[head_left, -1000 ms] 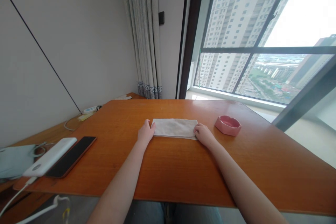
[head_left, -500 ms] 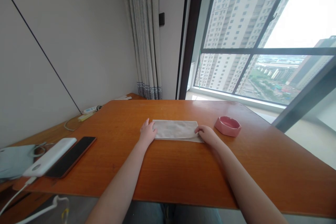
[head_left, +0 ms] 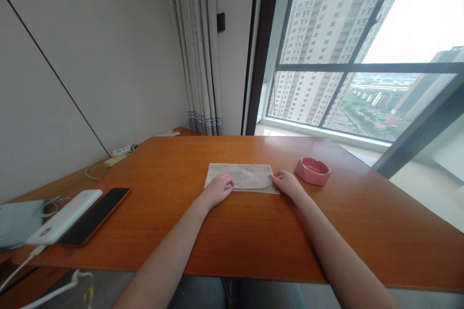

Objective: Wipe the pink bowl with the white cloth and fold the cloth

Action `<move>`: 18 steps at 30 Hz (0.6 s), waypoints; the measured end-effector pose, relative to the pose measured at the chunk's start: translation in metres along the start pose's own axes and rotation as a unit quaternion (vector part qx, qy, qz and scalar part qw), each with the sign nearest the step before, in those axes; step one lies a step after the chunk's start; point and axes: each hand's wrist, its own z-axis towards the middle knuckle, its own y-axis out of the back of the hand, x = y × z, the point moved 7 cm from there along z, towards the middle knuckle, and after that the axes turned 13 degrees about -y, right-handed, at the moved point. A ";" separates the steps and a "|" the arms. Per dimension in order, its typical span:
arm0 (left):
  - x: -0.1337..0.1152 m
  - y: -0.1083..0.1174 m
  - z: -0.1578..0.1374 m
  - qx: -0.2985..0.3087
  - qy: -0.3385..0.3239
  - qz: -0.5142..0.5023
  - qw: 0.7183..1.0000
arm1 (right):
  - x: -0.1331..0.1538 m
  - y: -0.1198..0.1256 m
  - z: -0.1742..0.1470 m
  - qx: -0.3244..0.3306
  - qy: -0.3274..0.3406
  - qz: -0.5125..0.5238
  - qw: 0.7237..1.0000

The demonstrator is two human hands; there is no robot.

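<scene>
A pale, off-white cloth [head_left: 250, 176] lies folded into a flat, long strip across the middle of the table. Over its near edge, left of centre, rests my left hand [head_left: 218, 189], its fingers curled and closed at the fabric. My right hand [head_left: 286, 182] pinches the cloth's right end between thumb and fingers. Just beyond my right hand, a pink angular ashtray [head_left: 313, 172] stands on the tabletop, apart from my fingers.
On the wooden table [head_left: 246, 236], a black phone [head_left: 96, 216] and a white power bank [head_left: 65, 217] with a cable lie at the left. A power strip [head_left: 121, 151] sits farther back. A curtain [head_left: 201, 48] hangs behind, beside a window.
My left hand has moved from the cloth's left end rightward and nearer, onto its near edge, with the fingers now curled. My right hand remains at the right end.
</scene>
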 end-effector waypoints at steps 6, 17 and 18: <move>0.018 0.011 -0.007 -0.004 0.087 0.097 0.991 | -0.003 -0.008 0.002 0.059 -0.024 0.063 0.996; 0.039 0.018 -0.021 0.032 0.225 0.181 0.957 | 0.014 -0.005 -0.013 0.046 0.070 -0.102 0.991; 0.038 0.018 -0.020 0.031 0.218 0.177 0.959 | 0.014 -0.005 -0.014 0.041 0.070 -0.120 0.989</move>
